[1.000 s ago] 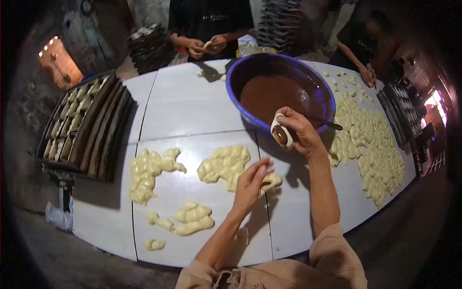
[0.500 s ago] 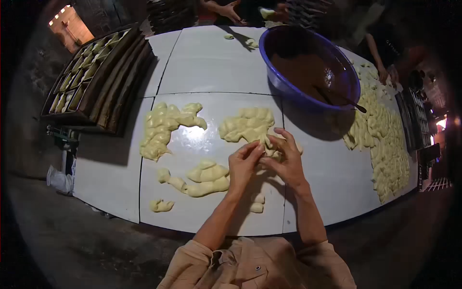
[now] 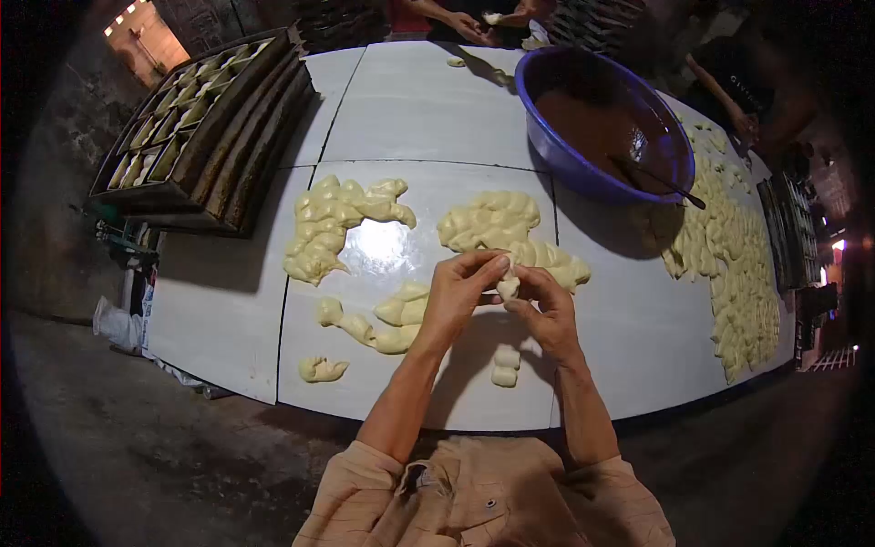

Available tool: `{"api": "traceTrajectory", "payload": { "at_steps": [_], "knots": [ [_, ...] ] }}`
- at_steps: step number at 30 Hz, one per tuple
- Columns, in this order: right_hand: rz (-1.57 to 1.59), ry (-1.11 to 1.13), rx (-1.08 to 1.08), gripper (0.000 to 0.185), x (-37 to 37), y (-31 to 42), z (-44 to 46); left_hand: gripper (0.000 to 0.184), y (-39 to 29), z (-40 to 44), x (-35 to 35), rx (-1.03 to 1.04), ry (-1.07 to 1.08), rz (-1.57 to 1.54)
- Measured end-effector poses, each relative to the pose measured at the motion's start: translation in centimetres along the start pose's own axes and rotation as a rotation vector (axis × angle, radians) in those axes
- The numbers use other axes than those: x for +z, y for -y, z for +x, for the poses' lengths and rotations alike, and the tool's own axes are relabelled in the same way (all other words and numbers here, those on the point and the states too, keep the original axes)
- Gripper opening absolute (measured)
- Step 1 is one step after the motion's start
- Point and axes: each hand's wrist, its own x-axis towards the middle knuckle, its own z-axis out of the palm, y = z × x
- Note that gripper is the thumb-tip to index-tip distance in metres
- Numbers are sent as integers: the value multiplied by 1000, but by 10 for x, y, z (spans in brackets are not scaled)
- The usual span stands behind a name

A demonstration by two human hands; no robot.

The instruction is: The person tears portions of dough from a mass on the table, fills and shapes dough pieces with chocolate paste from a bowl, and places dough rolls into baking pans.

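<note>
Between both hands, above the white table (image 3: 410, 137), is a small piece of pale dough (image 3: 509, 286). My left hand (image 3: 463, 294) pinches it from the left with thumb and fingertips. From the other side, my right hand (image 3: 547, 312) holds it with bent fingers. Just beyond my hands lies a lumpy mass of dough (image 3: 489, 219), with a row of joined lumps (image 3: 556, 262) running to its right. Two small dough pieces (image 3: 506, 365) sit together below my hands. Left of my left wrist are a dough strip (image 3: 365, 330) and a little dough scrap (image 3: 323, 368).
Another dough mass (image 3: 333, 223) lies to the left. A blue basin (image 3: 583, 178) of brown contents holds a dark-handled utensil (image 3: 670, 187). Stacked trays (image 3: 214, 146) with dough stand at left. Many dough pieces (image 3: 729, 264) cover the right side. Co-workers' hands (image 3: 474, 25) show at the far edge.
My hands have come slightly nearer to me, away from the dough mass, with a small dough piece now visible between the fingers. The view has shifted a little.
</note>
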Motion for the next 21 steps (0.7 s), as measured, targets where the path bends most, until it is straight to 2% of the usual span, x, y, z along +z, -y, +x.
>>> {"api": "traceTrajectory", "payload": {
  "at_steps": [1,2,6,9,10,13,14,15,16,17,18,21],
  "knots": [
    [-69,3,-87,26,-1,-5,-3,40,2,-5,3,29,24,2],
    [39,-69,-67,22,0,-9,-4,40,5,-10,7,58,50,3],
    [-21,-202,-236,9,0,-15,-5,31,16,-14,10,119,112,-25],
    [300,-421,-163,11,29,3,-3,25,25,-13,8,133,143,-29],
    [274,-439,-177,13,30,2,-4,25,28,-14,7,127,152,-24],
    [-175,-251,-257,15,8,-19,-13,27,35,-19,5,100,187,34],
    [-241,-355,-302,15,6,-26,-14,28,36,-24,10,93,189,38],
    [-253,-346,-269,16,3,-27,-15,29,37,-28,13,86,191,41],
    [-265,-337,-235,18,0,-29,-17,28,40,-30,15,143,170,183],
    [-276,-328,-200,20,-2,-30,-20,28,44,-29,15,105,139,160],
    [-227,-325,-71,21,0,-22,-23,27,49,-27,15,68,105,136],
    [-427,-182,25,14,-12,-16,-34,27,55,-30,13,6,26,129]
  ]
}}
